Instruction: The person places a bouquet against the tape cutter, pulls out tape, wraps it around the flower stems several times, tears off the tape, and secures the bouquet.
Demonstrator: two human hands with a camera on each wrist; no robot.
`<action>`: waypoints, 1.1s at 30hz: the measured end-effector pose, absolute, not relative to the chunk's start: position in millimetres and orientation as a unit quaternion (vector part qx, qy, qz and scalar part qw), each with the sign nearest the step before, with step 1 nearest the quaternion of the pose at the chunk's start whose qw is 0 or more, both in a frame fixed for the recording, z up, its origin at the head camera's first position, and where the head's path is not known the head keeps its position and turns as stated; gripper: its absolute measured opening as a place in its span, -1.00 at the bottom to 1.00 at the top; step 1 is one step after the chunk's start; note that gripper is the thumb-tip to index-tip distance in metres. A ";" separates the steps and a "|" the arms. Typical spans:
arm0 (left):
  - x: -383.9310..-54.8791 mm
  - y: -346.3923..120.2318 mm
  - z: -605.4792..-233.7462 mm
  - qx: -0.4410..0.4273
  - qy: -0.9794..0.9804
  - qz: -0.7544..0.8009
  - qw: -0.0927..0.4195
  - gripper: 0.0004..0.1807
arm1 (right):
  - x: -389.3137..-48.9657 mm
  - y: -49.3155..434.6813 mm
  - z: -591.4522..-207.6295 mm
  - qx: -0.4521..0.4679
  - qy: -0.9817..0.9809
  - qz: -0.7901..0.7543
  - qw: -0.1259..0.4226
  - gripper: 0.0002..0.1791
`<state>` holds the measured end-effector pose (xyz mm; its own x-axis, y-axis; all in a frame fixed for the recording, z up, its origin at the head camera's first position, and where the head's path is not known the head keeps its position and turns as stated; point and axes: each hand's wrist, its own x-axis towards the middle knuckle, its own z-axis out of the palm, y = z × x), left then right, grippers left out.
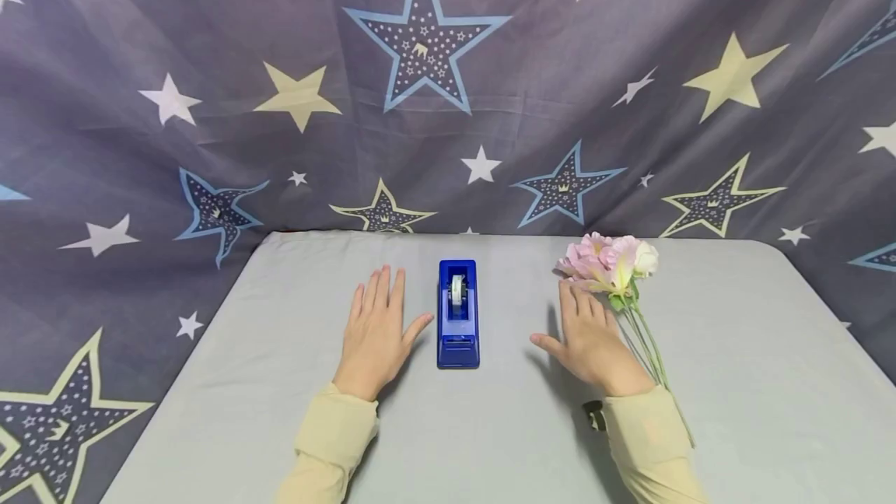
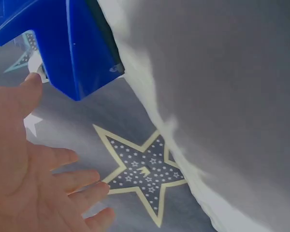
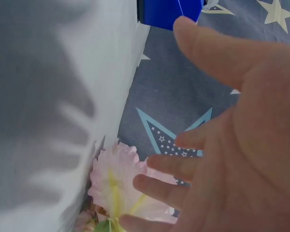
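Observation:
A blue tape dispenser [image 1: 459, 352] with a roll of clear tape [image 1: 457, 291] stands in the middle of the table. Left of it is my left hand [image 1: 376, 337], palm down, fingers straight and thumb spread toward the dispenser; it holds nothing. On the other side, my right hand [image 1: 591, 341] is stretched out with bare fingers, its shadow falling on the cloth. Its fingertips overlap the lower petals of a pink flower bunch [image 1: 593, 259] in the head view. The right wrist view shows pink petals [image 3: 116, 179] beyond the fingers. Part of the green stems [image 1: 651, 348] is hidden behind the right hand and sleeve.
A pale grey cloth covers the table [image 1: 490, 442]. Behind it hangs a dark curtain [image 1: 546, 53] printed with stars, meeting the table's back edge. A white bloom [image 1: 646, 259] sits at the bunch's right. A small dark object [image 1: 595, 415] shows beside the right sleeve.

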<state>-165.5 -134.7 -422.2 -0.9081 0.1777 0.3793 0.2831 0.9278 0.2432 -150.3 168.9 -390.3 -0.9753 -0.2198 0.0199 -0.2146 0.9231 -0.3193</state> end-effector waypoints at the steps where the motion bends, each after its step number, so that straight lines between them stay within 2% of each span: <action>1: -166.3 -133.5 -421.0 -0.120 -0.966 -0.148 0.177 -0.11 | -150.2 169.8 -390.1 -0.113 0.980 -0.161 0.007 0.00; 8: -172.2 -121.4 -407.8 -0.136 -0.965 -0.147 0.171 -0.17 | -150.6 173.8 -382.5 -0.116 0.979 -0.171 0.007 -0.05; 17: -173.7 -107.2 -395.4 -0.166 -0.955 -0.139 0.201 -0.23 | -149.0 175.4 -377.9 -0.108 0.972 -0.198 0.065 -0.09; 33: -173.3 -80.7 -384.0 -0.230 -0.936 -0.155 0.216 -0.40 | -148.9 180.2 -375.7 -0.119 0.975 -0.170 0.075 -0.46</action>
<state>-173.3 -80.7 -384.0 -0.8005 0.3644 0.4759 0.4985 0.8456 0.1911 -148.9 180.2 -375.7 -0.9605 -0.2570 -0.1067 -0.2059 0.9144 -0.3486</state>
